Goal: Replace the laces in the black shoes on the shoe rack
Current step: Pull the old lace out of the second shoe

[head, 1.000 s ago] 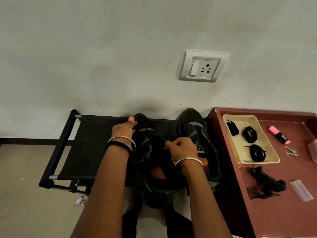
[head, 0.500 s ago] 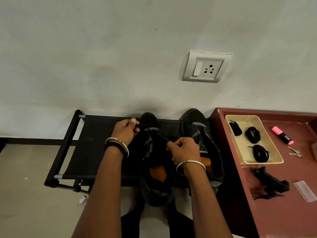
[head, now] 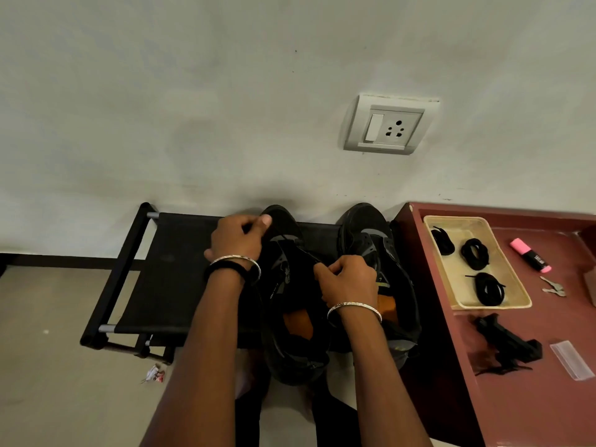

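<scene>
Two black shoes stand on the black shoe rack (head: 167,279), toes toward the wall. The left shoe (head: 290,317) has an orange insole showing. My left hand (head: 238,237) is curled over its toe end and pinches a thin black lace (head: 283,237). My right hand (head: 346,279) pinches the lace or eyelet edge at the middle of the same shoe. The right shoe (head: 371,240) stands beside it, partly hidden by my right wrist. Coiled black laces (head: 474,253) lie in a yellow tray (head: 512,285) on the red table.
The red table (head: 532,398) stands right of the rack, with a pink highlighter (head: 529,254), keys (head: 553,287), a black object with loose lace (head: 506,346) and a clear plastic strip (head: 571,359). A wall socket (head: 390,125) is above. A scrap of litter (head: 153,374) lies on the floor.
My left hand has shifted slightly up toward the shoe's toe, drawing the lace; the right hand stays at the shoe's middle. The camera view drifted slightly.
</scene>
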